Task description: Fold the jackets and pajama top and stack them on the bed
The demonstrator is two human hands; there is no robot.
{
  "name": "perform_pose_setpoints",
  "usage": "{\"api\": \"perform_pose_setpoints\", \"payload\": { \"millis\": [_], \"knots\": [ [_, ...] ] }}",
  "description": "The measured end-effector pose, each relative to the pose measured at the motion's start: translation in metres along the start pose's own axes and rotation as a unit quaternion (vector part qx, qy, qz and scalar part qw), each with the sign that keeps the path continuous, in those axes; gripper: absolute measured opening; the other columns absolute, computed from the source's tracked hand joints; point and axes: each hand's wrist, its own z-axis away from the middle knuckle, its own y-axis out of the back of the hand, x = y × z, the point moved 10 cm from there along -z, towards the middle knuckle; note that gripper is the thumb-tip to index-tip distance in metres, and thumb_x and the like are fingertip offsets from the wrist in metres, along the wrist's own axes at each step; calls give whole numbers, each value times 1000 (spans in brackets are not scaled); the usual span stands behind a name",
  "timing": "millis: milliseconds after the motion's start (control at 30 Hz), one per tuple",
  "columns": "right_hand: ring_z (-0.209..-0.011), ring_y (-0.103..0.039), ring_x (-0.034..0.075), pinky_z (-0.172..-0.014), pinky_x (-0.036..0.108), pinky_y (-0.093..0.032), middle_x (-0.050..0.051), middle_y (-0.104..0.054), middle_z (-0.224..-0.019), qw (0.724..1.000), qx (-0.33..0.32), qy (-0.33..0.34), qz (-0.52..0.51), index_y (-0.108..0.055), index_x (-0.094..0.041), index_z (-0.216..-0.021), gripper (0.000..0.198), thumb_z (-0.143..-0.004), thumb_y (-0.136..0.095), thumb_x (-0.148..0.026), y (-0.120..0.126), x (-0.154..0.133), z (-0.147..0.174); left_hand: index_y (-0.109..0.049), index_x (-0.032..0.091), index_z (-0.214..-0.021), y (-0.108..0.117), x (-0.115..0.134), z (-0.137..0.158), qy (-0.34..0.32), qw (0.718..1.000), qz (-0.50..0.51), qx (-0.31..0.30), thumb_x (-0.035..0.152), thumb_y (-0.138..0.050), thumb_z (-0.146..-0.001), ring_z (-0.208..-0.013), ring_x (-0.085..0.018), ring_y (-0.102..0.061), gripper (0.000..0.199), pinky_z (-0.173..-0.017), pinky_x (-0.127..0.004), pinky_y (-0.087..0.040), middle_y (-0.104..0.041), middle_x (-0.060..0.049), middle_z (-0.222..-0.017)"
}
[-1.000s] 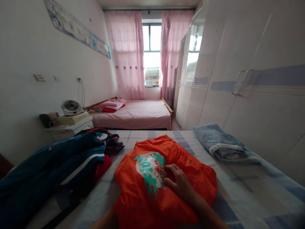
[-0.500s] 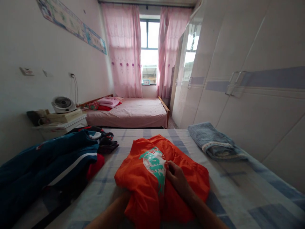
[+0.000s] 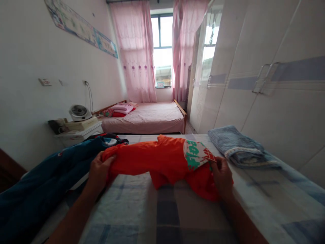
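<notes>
Orange shorts (image 3: 149,157) with a green and white print are stretched sideways above the bed in front of me. My left hand (image 3: 100,167) is closed on their left end, fingers pinching the cloth. At the other end, my right hand (image 3: 222,176) grips the edge beside the print. The middle of the cloth sags in folds, and part of it hangs down below my right hand. Left of my left hand lies a dark blue garment (image 3: 50,174) with a white stripe, partly behind my forearm.
A folded blue-grey cloth (image 3: 236,145) lies on the right of the patterned bedsheet (image 3: 132,206). Beyond are a pink-covered bed (image 3: 152,117), a bedside cabinet (image 3: 78,134) with a small fan (image 3: 80,112), and pink curtains (image 3: 137,51). A white wardrobe (image 3: 274,112) lines the right side.
The orange shorts were bunched near me and are now lifted and pulled out sideways. My left hand came out from under them and moved left; my right hand moved right.
</notes>
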Motion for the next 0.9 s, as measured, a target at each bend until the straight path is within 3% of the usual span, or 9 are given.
{"api": "perform_pose_setpoints", "payload": {
  "millis": [100,233,333,400,467,600,733,800,900],
  "knots": [
    [-81,-60,20,-73,33,-47,4,-66,-90,995,-103,6,-12,-56,-24,-95,28,-79,-49,-45,-32,-3,12,-56,18,-106,-26,-1,10,-51,989,-127,-59,48,-59,-71,-88,-25,-61,46,-79,-36,-49,-64,-4,-94],
    [-96,-62,24,-84,37,-48,5,-69,-102,969,-240,28,-57,-63,-26,-95,26,-76,-53,-40,-66,-10,30,-33,17,-138,-110,15,57,-155,946,-203,-199,56,-61,-69,-130,-30,-35,84,-105,-44,-31,-38,-15,-142],
    [-99,-62,25,-88,39,-48,4,-69,-107,931,-358,53,-55,-66,-29,-99,27,-76,-56,-39,-85,-10,47,-19,26,-145,-171,17,92,-175,902,-270,-287,58,-72,-55,-138,-36,-15,109,-107,-50,-25,-19,-12,-152],
    [-97,-63,26,-87,40,-49,4,-70,-103,916,-394,66,-45,-67,-29,-98,26,-78,-55,-40,-90,-9,55,-23,30,-144,-197,17,100,-176,887,-309,-295,55,-75,-52,-136,-43,-14,108,-102,-56,-26,-20,-12,-152],
    [-96,-63,26,-85,40,-50,3,-70,-103,911,-403,77,-36,-67,-30,-100,27,-79,-54,-41,-91,-11,58,-43,27,-133,-214,18,100,-177,883,-327,-287,48,-69,-62,-129,-43,-29,78,-98,-55,-31,-38,-14,-142],
    [-91,-63,24,-82,36,-50,2,-70,-99,931,-347,108,23,-67,-30,-92,23,-80,-52,-43,-80,-20,48,-64,20,-90,-222,18,80,-170,898,-307,-267,34,-53,-77,-97,-27,-57,22,-85,-38,-41,-64,-12,-100],
    [-94,-61,27,-84,40,-48,9,-67,-101,976,-157,74,135,-62,-23,-94,40,-81,-38,-52,-36,-4,10,-60,18,-92,-196,19,42,-146,931,-261,-207,36,-46,-81,-87,-23,-60,26,-77,-32,-44,-64,-9,-93],
    [-102,-58,33,-87,49,-45,16,-62,-110,969,-76,43,229,-59,-17,-105,53,-80,-32,-55,-15,15,-6,-57,16,-102,-181,20,26,-139,944,-233,-186,37,-37,-87,-93,-21,-59,33,-80,-31,-43,-63,-9,-100],
    [-110,-52,38,-89,55,-42,23,-56,-118,948,-96,11,304,-53,-9,-119,66,-79,-30,-58,-18,44,-12,-50,15,-119,-170,20,20,-136,950,-203,-192,43,-42,-84,-109,-21,-54,45,-91,-30,-40,-58,-10,-117]
  ]
}}
